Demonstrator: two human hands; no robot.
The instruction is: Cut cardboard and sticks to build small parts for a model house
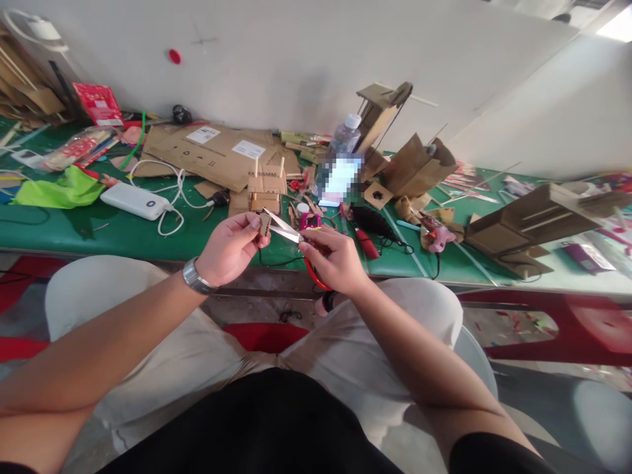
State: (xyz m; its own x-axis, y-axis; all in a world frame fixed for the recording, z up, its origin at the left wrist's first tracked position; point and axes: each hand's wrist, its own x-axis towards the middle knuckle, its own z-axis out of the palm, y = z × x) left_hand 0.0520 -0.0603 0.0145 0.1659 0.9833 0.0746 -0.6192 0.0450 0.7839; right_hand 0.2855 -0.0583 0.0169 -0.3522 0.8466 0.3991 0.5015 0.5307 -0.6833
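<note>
My left hand pinches a small piece of cardboard above the table's front edge. My right hand is wrapped around a pair of scissors with red-orange handles. Their blades point left, parted, with the tips at the cardboard piece; whether they cut into it I cannot tell. Just behind my hands stands a small cardboard box with two wooden sticks rising from it. A lit phone, partly blurred, leans in front of a clear plastic bottle.
Flattened cardboard covers the back of the green table. On the left lies a white power bank with a looped cable. Cardboard structures stand on the right, near a pink glue gun and a red-handled tool.
</note>
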